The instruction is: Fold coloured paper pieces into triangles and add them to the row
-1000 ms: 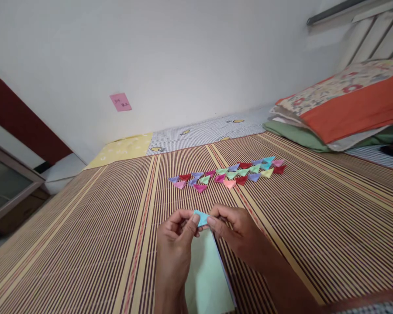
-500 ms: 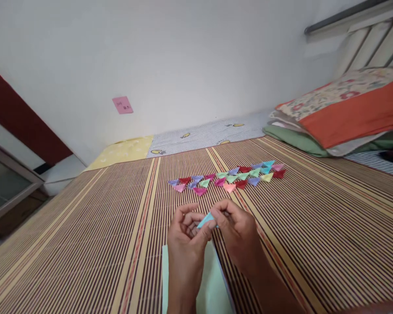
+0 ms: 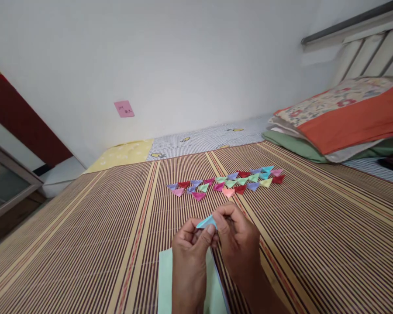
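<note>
While the left hand (image 3: pixel 191 255) and right hand (image 3: pixel 239 235) pinch it between them, a small light-blue folded paper (image 3: pixel 204 222) sits above the striped mat (image 3: pixel 85 244).

At the left, a pale-patterned yellow cloth (image 3: pixel 126 155) borders the ribbed, slat-textured mat, with a flat pink note (image 3: pixel 124 109) on the smooth wall (image 3: pixel 203 65) above; then comes pale green paper (image 3: pixel 165 279), partly hidden under the left hand, whose thumb presses the creased, pointed blue wedge; the right hand grips the wedge's right end between thumb and fingers; beyond, crisp multicoloured paper triangles (image 3: pixel 231 184) lie in staggered rows; far right, soft bedding (image 3: pixel 350 120) is stacked, floral and orange over green.
</note>
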The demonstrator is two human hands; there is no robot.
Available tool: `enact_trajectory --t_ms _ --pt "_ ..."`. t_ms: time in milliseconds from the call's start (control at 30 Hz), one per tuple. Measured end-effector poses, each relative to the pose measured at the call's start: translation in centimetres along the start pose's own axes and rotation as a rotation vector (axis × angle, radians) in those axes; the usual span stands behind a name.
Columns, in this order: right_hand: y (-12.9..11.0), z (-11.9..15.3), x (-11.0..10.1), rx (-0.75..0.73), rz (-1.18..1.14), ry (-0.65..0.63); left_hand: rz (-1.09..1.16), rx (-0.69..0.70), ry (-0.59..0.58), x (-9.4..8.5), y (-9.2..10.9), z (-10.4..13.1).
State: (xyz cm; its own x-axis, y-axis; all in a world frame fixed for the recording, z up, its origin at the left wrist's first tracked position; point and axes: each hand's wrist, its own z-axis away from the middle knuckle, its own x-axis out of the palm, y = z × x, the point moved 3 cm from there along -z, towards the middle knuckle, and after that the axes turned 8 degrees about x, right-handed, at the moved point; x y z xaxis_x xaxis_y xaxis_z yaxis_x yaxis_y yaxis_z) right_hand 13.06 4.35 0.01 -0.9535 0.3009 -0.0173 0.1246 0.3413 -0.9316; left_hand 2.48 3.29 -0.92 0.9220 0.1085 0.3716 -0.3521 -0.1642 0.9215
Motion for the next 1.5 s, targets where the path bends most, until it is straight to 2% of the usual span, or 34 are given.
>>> enact_trajectory --t_ms 167,267,367,467,567,767,1000,1267,1500 --pt "0.2 0.1 -0.3 -0.077 0.059 0.114 0.027 0.013 0.028 0.1 0.0 -0.2" --pt "0.3 0.1 -0.2 -0.041 0.014 0.069 -0.013 0.049 0.049 -0.1 0.3 0.0" --pt "0.3 0.0 0.0 0.076 -0.108 0.000 -0.054 0.088 0.058 -0.2 0.5 0.2" --pt "-0.2 -0.2 0.2 0.159 -0.239 -0.056 -0.051 0.118 0.045 -0.3 0.6 0.3" --pt "-0.4 -0.5 0.3 0.178 -0.287 -0.089 -0.058 0.138 0.014 -0.4 0.6 0.2" --pt "0.2 -0.9 0.0 0.137 -0.239 -0.172 -0.094 0.121 -0.022 -0.7 0.5 0.0" --pt "0.4 -0.5 -0.5 0.012 0.010 -0.060 -0.082 0.089 0.018 -1.0 0.3 -0.3" --pt "0.1 -0.4 -0.5 -0.057 0.057 -0.009 -0.090 0.078 0.032 -1.1 0.5 -0.6" --pt "-0.2 -0.9 -1.0 -0.043 0.010 -0.113 -0.142 0.135 0.017 -1.1 1.1 -0.3"
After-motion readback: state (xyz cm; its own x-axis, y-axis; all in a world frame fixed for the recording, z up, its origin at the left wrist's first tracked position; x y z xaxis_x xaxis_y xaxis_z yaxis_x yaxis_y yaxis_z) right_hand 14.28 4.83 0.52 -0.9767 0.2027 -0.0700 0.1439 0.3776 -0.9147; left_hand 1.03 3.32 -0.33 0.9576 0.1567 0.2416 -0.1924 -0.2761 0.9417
